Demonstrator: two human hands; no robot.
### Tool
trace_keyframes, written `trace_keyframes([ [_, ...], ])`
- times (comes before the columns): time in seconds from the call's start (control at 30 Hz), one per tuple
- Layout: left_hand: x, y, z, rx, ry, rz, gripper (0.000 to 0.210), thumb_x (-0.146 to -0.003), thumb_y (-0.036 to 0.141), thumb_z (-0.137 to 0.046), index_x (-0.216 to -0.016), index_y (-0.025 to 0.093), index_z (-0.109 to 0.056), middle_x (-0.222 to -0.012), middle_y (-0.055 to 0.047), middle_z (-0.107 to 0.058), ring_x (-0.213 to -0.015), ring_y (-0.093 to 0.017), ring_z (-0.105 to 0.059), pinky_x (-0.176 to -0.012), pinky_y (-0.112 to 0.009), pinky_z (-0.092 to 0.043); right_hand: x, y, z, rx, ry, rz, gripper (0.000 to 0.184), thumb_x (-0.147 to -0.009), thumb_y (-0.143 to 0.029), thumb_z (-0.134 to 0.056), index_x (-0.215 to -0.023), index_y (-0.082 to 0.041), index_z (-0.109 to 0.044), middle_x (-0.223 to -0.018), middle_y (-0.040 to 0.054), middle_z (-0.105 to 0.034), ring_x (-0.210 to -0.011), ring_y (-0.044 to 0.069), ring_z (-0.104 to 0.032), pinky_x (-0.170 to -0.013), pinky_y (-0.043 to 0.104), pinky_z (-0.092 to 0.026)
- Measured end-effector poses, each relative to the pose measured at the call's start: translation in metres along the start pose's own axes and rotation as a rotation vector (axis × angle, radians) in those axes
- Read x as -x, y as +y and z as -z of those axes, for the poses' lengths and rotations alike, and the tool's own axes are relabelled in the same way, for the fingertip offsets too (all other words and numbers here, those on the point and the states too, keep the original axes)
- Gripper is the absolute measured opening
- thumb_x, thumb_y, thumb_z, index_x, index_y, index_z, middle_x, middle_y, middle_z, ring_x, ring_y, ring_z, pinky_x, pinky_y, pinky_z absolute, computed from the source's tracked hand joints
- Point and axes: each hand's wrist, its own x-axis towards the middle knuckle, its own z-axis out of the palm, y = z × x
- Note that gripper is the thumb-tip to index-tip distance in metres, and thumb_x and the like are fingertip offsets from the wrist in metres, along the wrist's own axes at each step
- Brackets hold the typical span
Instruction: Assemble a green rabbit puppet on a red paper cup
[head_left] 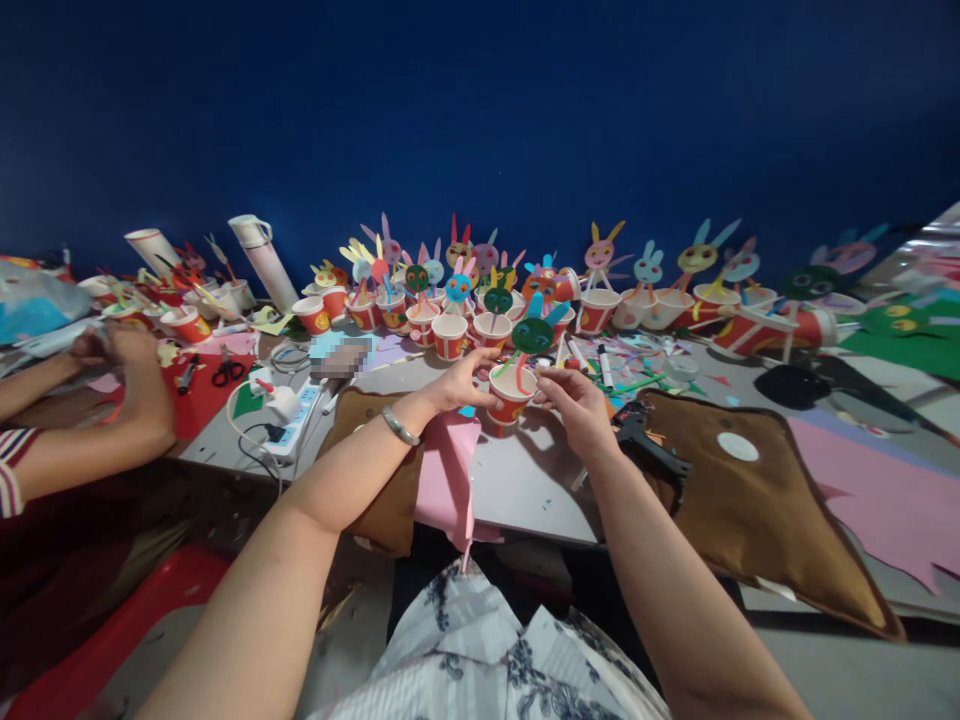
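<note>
A red and white paper cup (pixel 513 408) is held over the table's front part. From it rises a green paper rabbit head (pixel 533 336) with blue ears, on a strip inside the cup. My left hand (pixel 466 382) is closed round the cup's left side. On the opposite side, the fingers of my right hand (pixel 571 398) pinch at the rim; their tips are partly hidden. Just right of my right wrist lies a black glue gun (pixel 656 455). Pink paper (pixel 450 470) hangs over the table edge below my left hand.
Several finished rabbit cups (pixel 450 335) line the back by the blue wall. Markers (pixel 604 367) and paper scraps lie behind my right hand. A power strip (pixel 295 425) with cables stands left, brown cushions (pixel 750 490) on both sides. Another person's arms (pixel 112 420) work at far left, near scissors (pixel 228 372).
</note>
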Motion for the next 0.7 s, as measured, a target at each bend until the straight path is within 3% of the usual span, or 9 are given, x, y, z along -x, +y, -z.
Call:
trace_keyframes([
  [0.23, -0.002, -0.009, -0.003, -0.106, 0.037, -0.048, 0.095, -0.050, 0.026, -0.094, -0.135, 0.017, -0.052, -0.134, -0.016, -0.058, -0.126, -0.028, -0.055, -0.106, -0.036, -0.042, 0.002, -0.005, -0.003, 0.000, -0.071, -0.001, 0.041, -0.071, -0.054, -0.080, -0.095, -0.024, -0.068, -0.081, 0.0020, -0.070, -0.065, 0.015, -0.065, -0.064, 0.031, -0.057],
  [0.5, -0.002, -0.004, -0.003, -0.101, 0.067, -0.084, 0.090, -0.050, 0.023, -0.094, -0.131, 0.018, -0.055, -0.131, -0.015, -0.061, -0.123, -0.027, -0.059, -0.104, -0.036, -0.046, 0.005, -0.006, -0.004, 0.032, -0.134, 0.038, 0.043, -0.073, -0.054, -0.079, -0.100, -0.023, -0.068, -0.087, 0.0044, -0.072, -0.078, 0.020, -0.068, -0.067, 0.033, -0.055],
  [0.63, -0.004, 0.001, 0.001, -0.048, 0.216, -0.086, 0.082, -0.052, 0.019, -0.092, -0.126, 0.017, -0.057, -0.131, -0.014, -0.061, -0.125, -0.026, -0.057, -0.104, -0.032, -0.045, 0.003, -0.005, -0.001, 0.080, -0.099, 0.063, 0.036, -0.076, -0.052, -0.077, -0.096, -0.023, -0.069, -0.089, 0.0040, -0.072, -0.072, 0.016, -0.064, -0.062, 0.030, -0.052],
  [0.7, -0.004, 0.004, 0.005, -0.058, 0.324, -0.078, 0.082, -0.052, 0.018, -0.092, -0.125, 0.016, -0.056, -0.131, -0.012, -0.061, -0.126, -0.025, -0.056, -0.106, -0.032, -0.044, 0.007, -0.007, -0.001, 0.164, -0.162, 0.079, 0.031, -0.079, -0.052, -0.073, -0.091, -0.023, -0.070, -0.087, 0.0041, -0.072, -0.069, 0.016, -0.062, -0.063, 0.031, -0.052],
])
